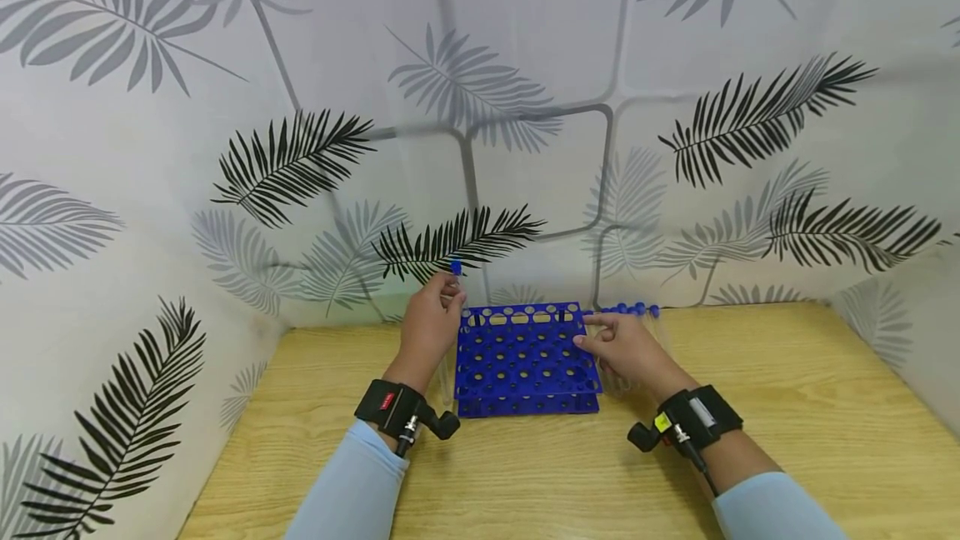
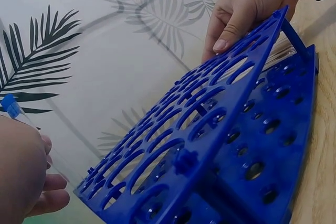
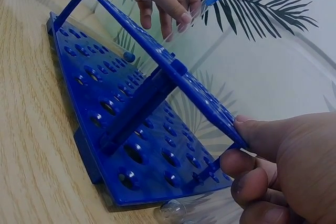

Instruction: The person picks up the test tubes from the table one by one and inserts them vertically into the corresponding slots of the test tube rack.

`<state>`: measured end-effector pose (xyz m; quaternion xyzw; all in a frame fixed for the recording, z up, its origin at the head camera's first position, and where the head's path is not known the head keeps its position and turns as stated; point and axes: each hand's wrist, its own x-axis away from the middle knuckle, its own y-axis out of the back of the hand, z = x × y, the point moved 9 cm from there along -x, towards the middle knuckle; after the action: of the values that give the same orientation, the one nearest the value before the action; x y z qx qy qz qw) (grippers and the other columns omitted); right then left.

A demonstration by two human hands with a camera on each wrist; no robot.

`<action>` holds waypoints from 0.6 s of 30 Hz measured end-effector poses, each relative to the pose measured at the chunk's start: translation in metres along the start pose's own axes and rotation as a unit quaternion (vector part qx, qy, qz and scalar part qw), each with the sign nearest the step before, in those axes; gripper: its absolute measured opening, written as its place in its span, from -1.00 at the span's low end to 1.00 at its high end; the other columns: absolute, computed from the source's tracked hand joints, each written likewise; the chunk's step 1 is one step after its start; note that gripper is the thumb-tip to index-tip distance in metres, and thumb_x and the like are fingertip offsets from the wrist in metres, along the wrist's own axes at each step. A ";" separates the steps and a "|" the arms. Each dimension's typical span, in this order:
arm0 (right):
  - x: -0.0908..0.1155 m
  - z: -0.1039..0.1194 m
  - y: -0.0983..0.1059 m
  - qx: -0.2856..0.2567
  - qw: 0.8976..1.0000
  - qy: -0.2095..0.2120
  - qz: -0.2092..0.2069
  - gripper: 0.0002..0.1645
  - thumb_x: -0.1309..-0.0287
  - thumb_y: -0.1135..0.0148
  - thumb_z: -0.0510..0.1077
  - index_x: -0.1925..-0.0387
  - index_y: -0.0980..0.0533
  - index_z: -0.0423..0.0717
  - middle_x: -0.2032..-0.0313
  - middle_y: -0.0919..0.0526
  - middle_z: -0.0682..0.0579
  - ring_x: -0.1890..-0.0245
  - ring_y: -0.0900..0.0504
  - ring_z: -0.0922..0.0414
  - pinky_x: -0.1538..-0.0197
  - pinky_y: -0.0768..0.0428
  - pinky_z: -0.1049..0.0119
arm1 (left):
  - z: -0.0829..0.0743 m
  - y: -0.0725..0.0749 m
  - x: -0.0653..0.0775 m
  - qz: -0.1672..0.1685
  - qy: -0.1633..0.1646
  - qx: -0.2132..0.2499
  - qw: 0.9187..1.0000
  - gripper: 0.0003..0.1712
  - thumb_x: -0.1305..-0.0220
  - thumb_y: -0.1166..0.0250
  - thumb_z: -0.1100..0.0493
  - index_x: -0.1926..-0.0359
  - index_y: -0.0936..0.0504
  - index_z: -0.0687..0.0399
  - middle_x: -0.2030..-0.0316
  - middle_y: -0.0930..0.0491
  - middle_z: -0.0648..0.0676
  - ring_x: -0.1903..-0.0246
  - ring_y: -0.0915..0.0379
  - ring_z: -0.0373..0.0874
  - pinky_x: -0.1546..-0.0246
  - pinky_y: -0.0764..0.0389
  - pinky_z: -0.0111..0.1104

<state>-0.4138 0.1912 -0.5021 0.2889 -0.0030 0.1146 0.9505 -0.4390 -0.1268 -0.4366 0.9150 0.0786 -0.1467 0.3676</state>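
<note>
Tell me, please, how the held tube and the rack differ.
The tube is clear with a blue cap; the rack is opaque blue. The tube is slender; the rack, broad and holed. The left hand pinches the tube; the right hand grips the rack. Both show blue.

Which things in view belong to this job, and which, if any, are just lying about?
Likely the job:
blue rack, gripped by right hand
blue-capped tube, pinched by left hand
capped tubes right of the rack

Just around:
wooden table
leaf-print backdrop
wrist cameras
</note>
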 end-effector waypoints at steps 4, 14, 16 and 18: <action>0.001 0.000 -0.001 0.002 1.000 -0.004 -0.001 -0.21 -0.64 -0.40 0.07 -0.65 -0.43 -0.21 0.65 -0.46 0.17 0.68 -0.51 0.16 0.57 -0.39 0.30 | 0.000 -0.001 0.001 0.007 -0.009 -0.010 1.000 -0.64 -0.76 -0.29 0.04 -0.40 -0.65 0.03 -0.21 -0.79 0.13 -0.11 -0.82 0.09 -0.06 -0.82 0.02; 0.002 0.002 0.000 0.008 1.000 -0.001 -0.004 -0.22 -0.64 -0.40 0.05 -0.65 -0.44 -0.22 0.64 -0.46 0.16 0.68 -0.51 0.16 0.57 -0.42 0.28 | 0.001 -0.004 0.002 0.022 -0.014 -0.018 1.000 -0.63 -0.78 -0.27 0.02 -0.37 -0.69 0.09 -0.20 -0.80 0.18 -0.13 -0.80 0.15 -0.07 -0.81 0.03; 0.001 0.002 0.000 0.011 1.000 -0.001 -0.005 -0.22 -0.64 -0.40 0.06 -0.65 -0.44 -0.22 0.64 -0.46 0.17 0.67 -0.52 0.16 0.57 -0.42 0.28 | 0.002 -0.005 0.003 0.023 -0.010 -0.018 1.000 -0.62 -0.78 -0.28 0.00 -0.36 -0.69 0.08 -0.20 -0.80 0.18 -0.13 -0.79 0.15 -0.08 -0.80 0.04; 0.001 0.001 0.000 0.013 1.000 -0.003 -0.005 -0.22 -0.64 -0.40 0.06 -0.65 -0.44 -0.21 0.64 -0.45 0.17 0.67 -0.51 0.16 0.57 -0.42 0.28 | 0.004 -0.005 0.003 0.024 -0.004 -0.020 1.000 -0.60 -0.76 -0.29 -0.02 -0.38 -0.70 0.08 -0.19 -0.81 0.17 -0.15 -0.79 0.14 -0.10 -0.79 0.04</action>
<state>-0.4131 0.1906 -0.5009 0.3015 -0.0025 0.1093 0.9472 -0.4384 -0.1261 -0.4438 0.9084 0.0583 -0.1401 0.3895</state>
